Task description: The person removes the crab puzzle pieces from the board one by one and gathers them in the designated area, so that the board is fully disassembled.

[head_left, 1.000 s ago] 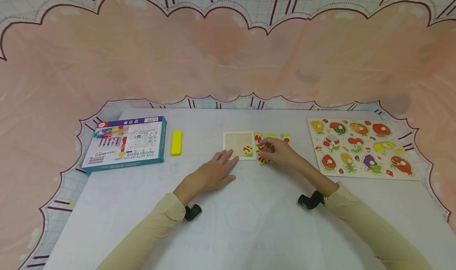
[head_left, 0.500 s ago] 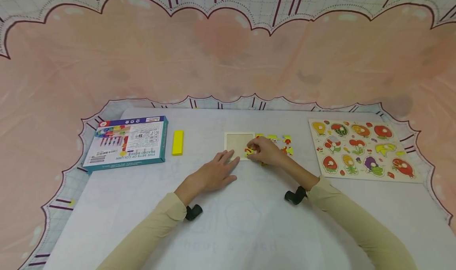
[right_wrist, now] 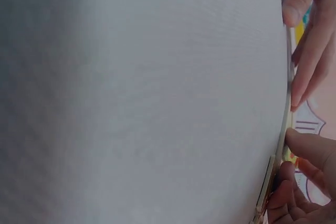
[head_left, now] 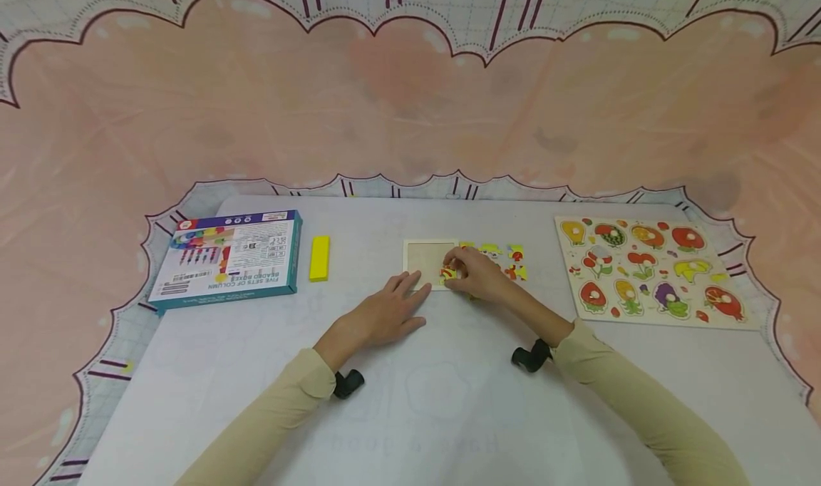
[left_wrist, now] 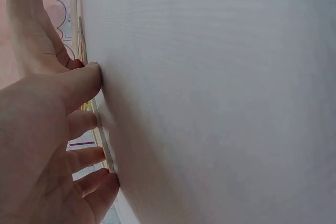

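A small square wooden puzzle tray lies mid-table in the head view, its left part bare. My left hand lies flat with fingers spread, fingertips touching the tray's lower left edge. At the tray's right side my right hand curls its thumb and fingers round a red and yellow puzzle piece at the lower right corner; the fingers partly cover it. Other puzzle pieces lie just right of the tray, some hidden beneath the right hand. In the right wrist view, the right thumb and fingers meet near the tray rim.
A yellow block lies left of the tray. Beyond it stands a blue and white box of beads. A fruit puzzle board is at the right. The white table ends in front of a patterned cloth.
My right hand has moved left, from the loose pieces onto the tray's lower right corner, uncovering pieces on the right. In the last half second it has barely shifted. My left hand stays put.
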Available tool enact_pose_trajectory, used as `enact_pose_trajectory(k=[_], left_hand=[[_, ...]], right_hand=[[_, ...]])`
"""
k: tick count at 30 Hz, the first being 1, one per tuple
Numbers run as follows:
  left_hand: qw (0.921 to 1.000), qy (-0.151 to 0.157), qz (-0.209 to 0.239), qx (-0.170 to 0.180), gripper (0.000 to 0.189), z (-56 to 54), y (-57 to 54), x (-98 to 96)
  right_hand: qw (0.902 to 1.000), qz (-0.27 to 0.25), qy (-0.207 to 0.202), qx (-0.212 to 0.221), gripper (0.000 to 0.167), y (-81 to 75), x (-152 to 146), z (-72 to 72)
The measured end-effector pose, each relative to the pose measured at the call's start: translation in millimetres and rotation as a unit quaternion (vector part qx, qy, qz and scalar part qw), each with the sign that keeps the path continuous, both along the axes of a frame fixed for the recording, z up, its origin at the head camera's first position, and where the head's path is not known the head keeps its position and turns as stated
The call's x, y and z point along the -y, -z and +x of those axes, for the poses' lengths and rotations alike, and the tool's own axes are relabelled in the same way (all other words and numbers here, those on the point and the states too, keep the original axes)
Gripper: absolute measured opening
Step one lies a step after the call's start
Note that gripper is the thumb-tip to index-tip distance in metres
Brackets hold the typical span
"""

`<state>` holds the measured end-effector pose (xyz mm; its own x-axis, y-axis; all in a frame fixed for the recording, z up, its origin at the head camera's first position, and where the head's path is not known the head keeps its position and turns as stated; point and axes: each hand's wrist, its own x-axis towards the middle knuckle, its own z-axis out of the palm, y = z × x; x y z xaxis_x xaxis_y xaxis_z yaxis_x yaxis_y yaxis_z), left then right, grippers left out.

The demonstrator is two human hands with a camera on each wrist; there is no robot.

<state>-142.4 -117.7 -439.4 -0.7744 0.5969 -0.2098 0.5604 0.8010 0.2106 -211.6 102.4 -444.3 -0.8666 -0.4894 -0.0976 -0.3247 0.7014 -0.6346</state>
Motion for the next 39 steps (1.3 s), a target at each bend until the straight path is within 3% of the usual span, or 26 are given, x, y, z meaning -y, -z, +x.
enact_pose_trajectory(k=[6, 13, 20, 26, 34, 39], left_hand=[[1.0000, -0.002, -0.008, 0.001, 0.063, 1.6, -1.9, -0.5], [0.9999, -0.004, -0.012, 0.004, 0.064, 1.4, -2.3, -1.0], [1.0000, -0.005, -0.006, 0.006, 0.063, 1.3, -1.9, -1.2], [1.0000, -0.005, 0.000, 0.008, 0.063, 2.2, -2.4, -0.6], [0.9999, -0.007, -0.004, 0.012, 0.064, 2.7, -4.3, -0.4], [0.9999, -0.007, -0.008, 0.012, 0.064, 2.0, -3.9, -0.9]], right_hand=[[0.9976, -0.057, 0.019, 0.033, 0.024, 2.7, -4.3, 0.3], [0.9858, -0.124, 0.049, 0.102, 0.024, 4.1, -12.8, -3.9], [0.9604, -0.166, 0.100, 0.200, 0.036, -4.8, -34.7, -5.4], [0.9606, -0.153, 0.125, 0.195, 0.038, -7.8, -78.3, 0.9], [0.9483, -0.173, 0.160, 0.213, 0.043, -5.9, -117.1, 15.1], [0.9595, -0.131, 0.160, 0.191, 0.042, -6.3, -126.3, 20.3]])
